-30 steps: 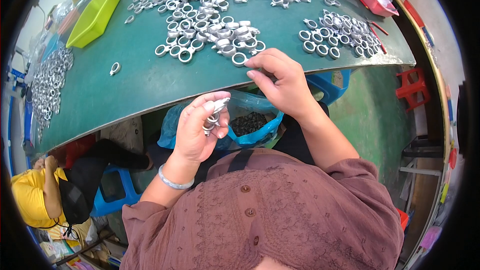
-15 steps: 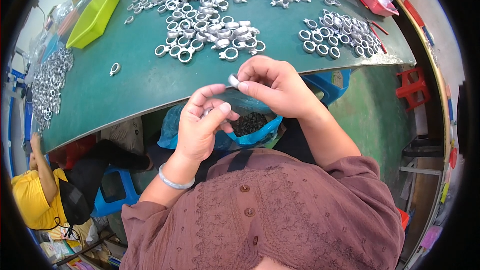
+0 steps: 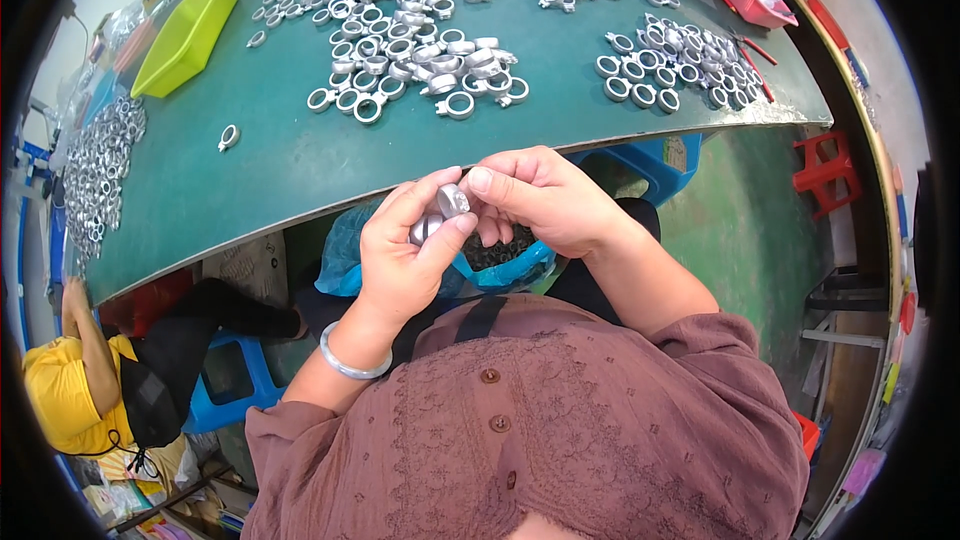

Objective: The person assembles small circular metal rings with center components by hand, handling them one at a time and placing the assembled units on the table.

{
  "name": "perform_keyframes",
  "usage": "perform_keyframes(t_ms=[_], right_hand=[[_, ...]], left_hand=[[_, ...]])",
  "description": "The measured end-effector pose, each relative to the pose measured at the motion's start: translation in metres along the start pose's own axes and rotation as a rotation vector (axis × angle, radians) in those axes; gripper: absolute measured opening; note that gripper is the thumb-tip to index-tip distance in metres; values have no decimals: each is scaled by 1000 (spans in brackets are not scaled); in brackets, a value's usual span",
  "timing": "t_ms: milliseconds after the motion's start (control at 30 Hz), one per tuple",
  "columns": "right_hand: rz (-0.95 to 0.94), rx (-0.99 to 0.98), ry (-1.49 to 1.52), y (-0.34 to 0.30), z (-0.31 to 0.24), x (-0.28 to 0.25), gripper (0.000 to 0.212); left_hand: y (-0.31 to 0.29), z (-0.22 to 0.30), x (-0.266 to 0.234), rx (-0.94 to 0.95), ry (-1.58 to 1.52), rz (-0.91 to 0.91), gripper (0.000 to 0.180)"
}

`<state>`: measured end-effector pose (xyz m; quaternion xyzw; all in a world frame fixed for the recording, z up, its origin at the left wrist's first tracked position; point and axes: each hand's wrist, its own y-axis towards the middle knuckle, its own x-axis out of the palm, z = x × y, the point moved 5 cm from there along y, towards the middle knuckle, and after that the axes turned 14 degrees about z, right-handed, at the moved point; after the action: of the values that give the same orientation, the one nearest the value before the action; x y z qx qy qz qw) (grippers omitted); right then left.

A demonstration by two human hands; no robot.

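My left hand (image 3: 400, 245) is closed round silvery metal rings. One metal ring (image 3: 452, 201) stands between its fingertips and thumb, edge toward me, with a small lug on its side. Against the palm lies a second metal ring (image 3: 425, 229), partly covered by the thumb. My right hand (image 3: 550, 195) is close beside the upper ring, thumb bent over and fingers curled in. Whatever its fingertips may pinch is hidden. Both hands are just off the table's front edge, above a blue plastic bag (image 3: 510, 275) with small dark parts (image 3: 490, 252) inside.
Many similar rings (image 3: 400, 45) are heaped on the green table (image 3: 270, 170), with a smaller group (image 3: 690, 60) at right beside red-handled pliers (image 3: 755, 65). A yellow-green tray (image 3: 190, 35) and more rings (image 3: 100, 160) lie left. A person in yellow (image 3: 75, 395) sits at far left.
My right hand has come down and in toward the left. The ring that was in its fingertips now appears to be in my left hand, beside the other one.
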<state>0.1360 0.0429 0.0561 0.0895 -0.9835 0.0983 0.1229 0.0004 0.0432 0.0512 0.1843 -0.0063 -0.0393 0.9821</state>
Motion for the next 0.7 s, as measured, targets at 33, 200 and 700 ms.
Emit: perform_keyframes(t_ms=[33, 200, 700], right_hand=[[0, 0, 0, 0, 0, 0, 29], [10, -2, 21, -4, -3, 1, 28], [-23, -31, -95, -6, -3, 0, 24]], left_hand=[[-1, -4, 0, -95, -46, -21, 35], [-3, -6, 2, -249, -191, -56, 35], [-4, -13, 1, -315, -200, -87, 37]])
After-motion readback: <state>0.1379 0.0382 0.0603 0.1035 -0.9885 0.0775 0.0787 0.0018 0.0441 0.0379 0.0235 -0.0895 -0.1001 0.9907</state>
